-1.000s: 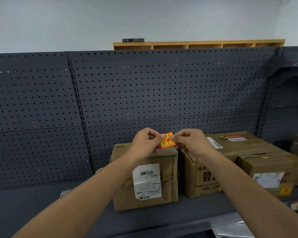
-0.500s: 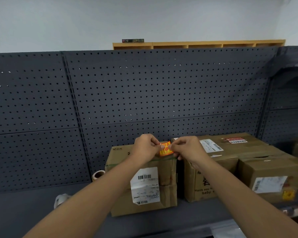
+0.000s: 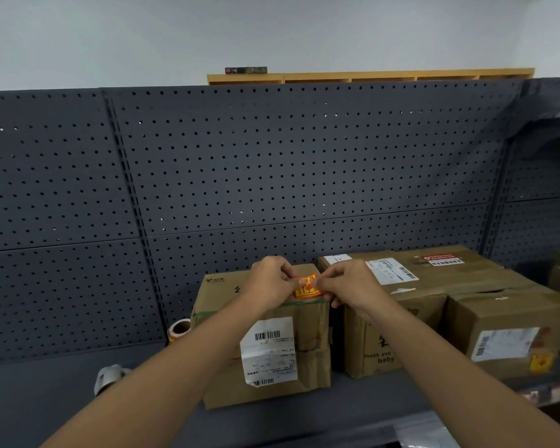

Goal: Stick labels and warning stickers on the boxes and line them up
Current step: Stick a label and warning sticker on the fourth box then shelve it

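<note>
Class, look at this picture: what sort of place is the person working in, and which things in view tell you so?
Probably a stockroom or parcel-packing area. Taped cardboard boxes bearing barcoded shipping labels stand on a dark metal shelf backed by pegboard, and rolls of stickers lie beside them.

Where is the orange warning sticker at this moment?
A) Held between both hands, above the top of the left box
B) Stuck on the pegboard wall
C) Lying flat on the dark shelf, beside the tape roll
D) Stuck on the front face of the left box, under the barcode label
A: the left hand and the right hand both pinch the orange warning sticker at the top near edge of the left box.
</note>
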The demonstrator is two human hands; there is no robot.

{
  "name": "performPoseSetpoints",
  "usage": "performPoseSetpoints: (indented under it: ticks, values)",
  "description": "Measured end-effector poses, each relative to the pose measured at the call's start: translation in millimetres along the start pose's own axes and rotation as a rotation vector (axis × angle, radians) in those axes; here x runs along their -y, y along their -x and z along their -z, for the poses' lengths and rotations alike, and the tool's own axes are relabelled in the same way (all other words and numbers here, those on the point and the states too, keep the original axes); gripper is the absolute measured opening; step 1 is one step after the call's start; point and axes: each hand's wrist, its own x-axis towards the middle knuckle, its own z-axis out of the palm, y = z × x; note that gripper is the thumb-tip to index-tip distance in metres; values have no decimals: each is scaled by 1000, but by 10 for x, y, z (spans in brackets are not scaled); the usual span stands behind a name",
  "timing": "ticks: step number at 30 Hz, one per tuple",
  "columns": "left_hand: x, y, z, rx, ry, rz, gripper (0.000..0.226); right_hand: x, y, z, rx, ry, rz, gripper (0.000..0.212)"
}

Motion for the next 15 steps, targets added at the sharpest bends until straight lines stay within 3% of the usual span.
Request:
performPoseSetpoints:
  ticks: [15]
  values:
    - [20, 195, -166, 35, -144, -123, 16, -50, 120, -52, -28, 141, 14, 9]
